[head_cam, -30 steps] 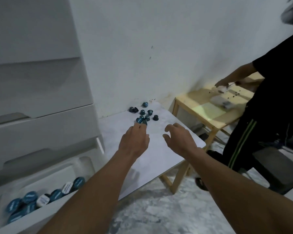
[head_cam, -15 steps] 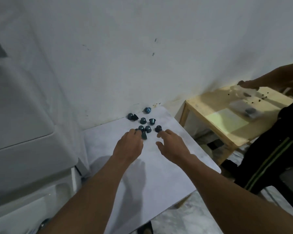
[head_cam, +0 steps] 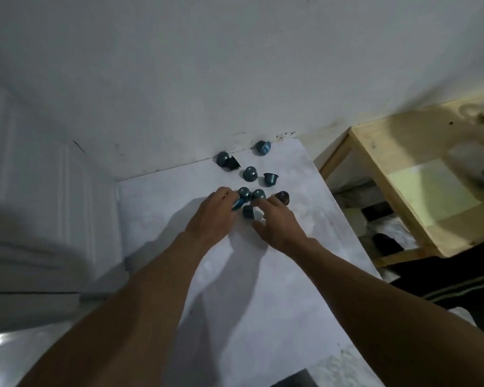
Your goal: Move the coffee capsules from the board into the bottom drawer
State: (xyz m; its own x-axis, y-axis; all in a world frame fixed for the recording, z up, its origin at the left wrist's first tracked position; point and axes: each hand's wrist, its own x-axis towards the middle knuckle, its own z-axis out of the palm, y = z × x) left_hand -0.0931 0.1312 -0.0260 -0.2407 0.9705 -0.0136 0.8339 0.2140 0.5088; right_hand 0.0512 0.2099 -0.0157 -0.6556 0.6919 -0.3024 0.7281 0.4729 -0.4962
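Several blue coffee capsules [head_cam: 249, 173] lie scattered on the far end of the white board [head_cam: 277, 289], near the wall. My left hand [head_cam: 211, 216] reaches in from the left, its fingertips pinching a tilted bright-blue capsule [head_cam: 238, 203]. My right hand [head_cam: 280, 224] hovers beside it with fingers spread. Its thumb and index finger sit on either side of a dark capsule [head_cam: 248, 212], and its fingertips touch another capsule [head_cam: 258, 194]. A dark brown capsule [head_cam: 282, 197] sits just beyond my right knuckles. The white drawer unit [head_cam: 39, 191] stands at the left; the inside of its bottom drawer is out of view.
The white wall [head_cam: 235, 65] runs right behind the capsules. A light wooden table [head_cam: 403, 152] stands close to the board's right edge. Another person's dark, striped trousers [head_cam: 444, 283] are at the right, beside the board's corner.
The view has swung right and down toward the board, so the open drawer left the frame. Both hands moved forward into the capsule cluster, and my left fingers closed on a blue capsule.
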